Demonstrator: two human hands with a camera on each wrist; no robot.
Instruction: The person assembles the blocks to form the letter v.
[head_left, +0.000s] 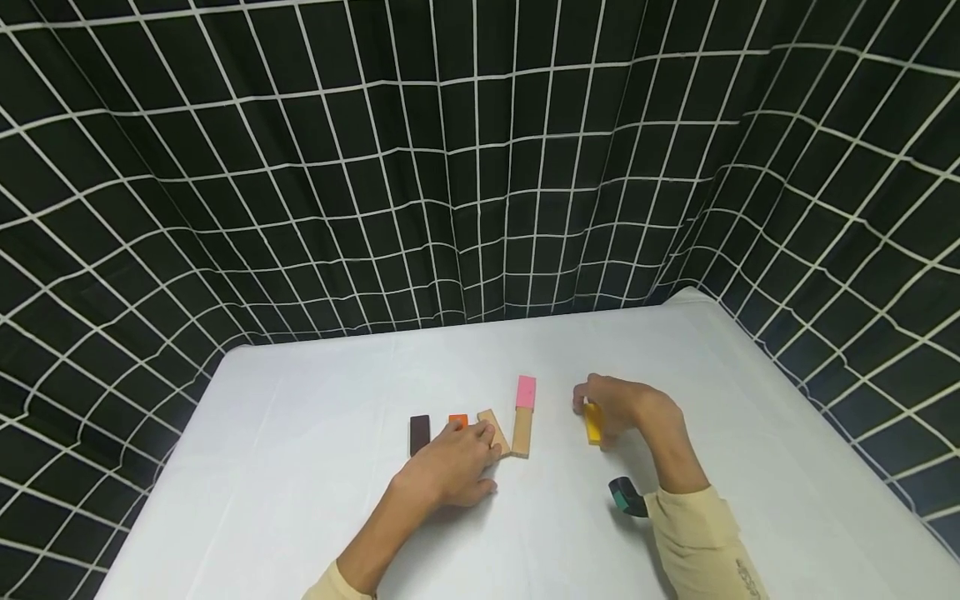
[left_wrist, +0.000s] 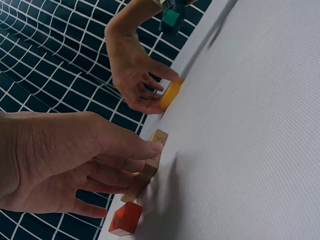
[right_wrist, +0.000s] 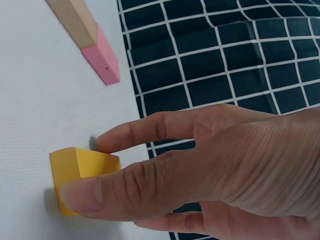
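Note:
My right hand (head_left: pixel 626 404) pinches a yellow block (head_left: pixel 593 425) on the right side of the white table. The right wrist view has its thumb against one face of this block, with the index finger by the far side. My left hand (head_left: pixel 453 467) reaches over a tilted plain wooden block (head_left: pixel 489 420), its fingers spread and fingertips close to it. Dark lettering shows on a wooden block (left_wrist: pixel 159 136) in the left wrist view, partly behind the thumb. Beside the left fingers lies an orange block (left_wrist: pixel 126 218), partly covered by them in the head view.
Left of the orange block lies a dark brown block (head_left: pixel 420 435). A pink block (head_left: pixel 527 392) sits end to end with another wooden block (head_left: pixel 522 433) between the hands. A dark grid-patterned curtain (head_left: pixel 480 167) encloses the white table (head_left: pixel 300 467) at back and sides.

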